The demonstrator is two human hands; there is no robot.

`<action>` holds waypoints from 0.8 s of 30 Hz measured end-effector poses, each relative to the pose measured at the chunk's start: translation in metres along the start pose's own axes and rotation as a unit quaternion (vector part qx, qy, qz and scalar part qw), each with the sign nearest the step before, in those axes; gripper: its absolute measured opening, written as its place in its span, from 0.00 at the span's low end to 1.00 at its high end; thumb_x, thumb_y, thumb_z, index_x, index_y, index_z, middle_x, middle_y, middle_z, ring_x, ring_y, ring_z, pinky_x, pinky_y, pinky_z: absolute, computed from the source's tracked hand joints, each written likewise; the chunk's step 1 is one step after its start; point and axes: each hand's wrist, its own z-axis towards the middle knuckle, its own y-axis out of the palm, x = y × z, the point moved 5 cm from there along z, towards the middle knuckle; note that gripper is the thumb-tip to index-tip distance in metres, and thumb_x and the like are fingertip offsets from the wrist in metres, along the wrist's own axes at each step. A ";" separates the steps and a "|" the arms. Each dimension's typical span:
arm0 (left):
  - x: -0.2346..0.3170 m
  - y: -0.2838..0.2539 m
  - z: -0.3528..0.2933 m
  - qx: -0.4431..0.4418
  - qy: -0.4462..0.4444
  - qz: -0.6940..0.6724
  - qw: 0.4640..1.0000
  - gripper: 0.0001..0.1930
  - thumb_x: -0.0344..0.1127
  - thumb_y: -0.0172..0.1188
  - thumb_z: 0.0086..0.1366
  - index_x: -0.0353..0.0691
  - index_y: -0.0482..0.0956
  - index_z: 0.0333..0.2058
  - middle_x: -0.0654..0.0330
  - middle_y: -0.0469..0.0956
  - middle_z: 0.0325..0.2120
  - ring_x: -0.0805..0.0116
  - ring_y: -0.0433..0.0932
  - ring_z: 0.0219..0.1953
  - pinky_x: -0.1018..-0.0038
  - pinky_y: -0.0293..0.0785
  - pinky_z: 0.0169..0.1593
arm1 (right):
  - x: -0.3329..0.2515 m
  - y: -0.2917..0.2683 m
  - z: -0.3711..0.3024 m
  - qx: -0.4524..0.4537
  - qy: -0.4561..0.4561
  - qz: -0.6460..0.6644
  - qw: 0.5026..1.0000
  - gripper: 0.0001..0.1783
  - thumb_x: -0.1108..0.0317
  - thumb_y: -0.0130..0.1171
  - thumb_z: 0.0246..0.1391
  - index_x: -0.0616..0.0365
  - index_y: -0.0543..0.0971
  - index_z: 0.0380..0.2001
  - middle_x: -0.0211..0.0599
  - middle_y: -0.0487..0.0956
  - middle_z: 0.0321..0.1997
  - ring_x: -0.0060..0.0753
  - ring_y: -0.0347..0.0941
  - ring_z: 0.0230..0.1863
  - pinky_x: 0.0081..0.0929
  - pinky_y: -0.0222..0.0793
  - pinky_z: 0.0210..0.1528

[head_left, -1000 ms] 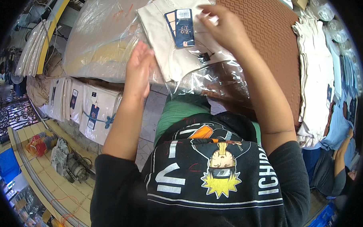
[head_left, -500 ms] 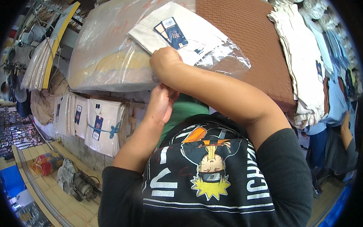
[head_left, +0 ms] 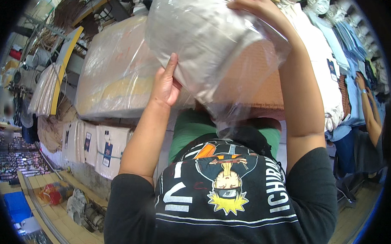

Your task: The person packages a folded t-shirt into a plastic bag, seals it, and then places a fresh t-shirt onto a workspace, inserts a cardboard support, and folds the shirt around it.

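A folded white garment (head_left: pixel 198 40) in a clear plastic bag (head_left: pixel 267 42) is raised and tilted in front of me. My left hand (head_left: pixel 165 87) grips the bag's lower left edge, thumb on the near face and the other fingers partly hidden behind it. At the top right, my right hand (head_left: pixel 257 4) lies over the bag with its fingers on the near side; its thumb is out of sight. The loose end of the plastic hangs down toward my lap.
Beneath the bag are a plastic-wrapped bundle (head_left: pixel 113 72) and a brown textured surface (head_left: pixel 257 87). White folded garments (head_left: pixel 325 53) and blue ones (head_left: pixel 351 41) are piled to the right, near another person's arm (head_left: pixel 367 102). Tagged, packed garments (head_left: pixel 110 149) stand at left.
The bagged garment has come up off the bundle and turned, so its tags no longer show. My right hand has moved up and right; my left has shifted up slightly to the bag's edge.
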 end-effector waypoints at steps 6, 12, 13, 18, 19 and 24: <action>0.039 0.076 0.076 -0.075 0.069 0.264 0.959 0.23 0.40 0.62 0.59 0.30 0.69 0.46 0.52 0.75 0.43 0.66 0.76 0.43 0.71 0.75 0.45 | 0.129 -0.072 -0.005 0.047 -0.026 0.270 0.961 0.19 0.68 0.57 0.52 0.64 0.73 0.47 0.32 0.77 0.37 0.18 0.72 0.37 0.17 0.68 0.41; -0.053 0.009 0.095 0.005 -0.204 0.412 0.888 0.23 0.41 0.61 0.60 0.39 0.68 0.51 0.63 0.77 0.39 0.72 0.76 0.37 0.78 0.75 0.39 | 0.256 -0.052 -0.055 0.076 0.257 0.182 0.946 0.18 0.56 0.59 0.52 0.58 0.77 0.38 0.31 0.76 0.29 0.22 0.73 0.30 0.16 0.67 0.34; -0.055 -0.007 0.090 0.024 -0.190 0.405 0.894 0.21 0.41 0.60 0.60 0.41 0.69 0.50 0.66 0.77 0.38 0.75 0.76 0.36 0.79 0.75 0.37 | 0.258 -0.051 -0.065 0.051 0.268 0.205 0.940 0.16 0.57 0.59 0.52 0.59 0.76 0.38 0.32 0.77 0.29 0.21 0.74 0.29 0.15 0.68 0.34; -0.059 -0.010 0.039 0.039 -0.213 0.423 0.880 0.16 0.40 0.59 0.61 0.41 0.73 0.46 0.69 0.79 0.34 0.83 0.74 0.31 0.84 0.73 0.32 | 0.252 -0.047 -0.107 0.001 0.314 0.196 0.929 0.12 0.64 0.59 0.52 0.62 0.76 0.35 0.36 0.80 0.29 0.21 0.77 0.27 0.14 0.72 0.28; -0.062 -0.015 0.035 0.040 -0.213 0.410 0.886 0.15 0.39 0.59 0.61 0.41 0.74 0.45 0.69 0.79 0.33 0.84 0.74 0.30 0.85 0.73 0.32 | 0.255 -0.048 -0.112 -0.001 0.318 0.200 0.927 0.11 0.65 0.58 0.52 0.62 0.76 0.34 0.36 0.80 0.28 0.20 0.76 0.26 0.13 0.72 0.27; -0.057 -0.017 0.022 0.012 -0.243 0.415 0.877 0.13 0.42 0.58 0.62 0.40 0.76 0.40 0.65 0.80 0.31 0.82 0.77 0.29 0.85 0.73 0.32 | 0.241 -0.051 -0.127 -0.014 0.341 0.144 0.929 0.10 0.63 0.58 0.53 0.59 0.76 0.32 0.28 0.77 0.23 0.13 0.73 0.21 0.09 0.68 0.21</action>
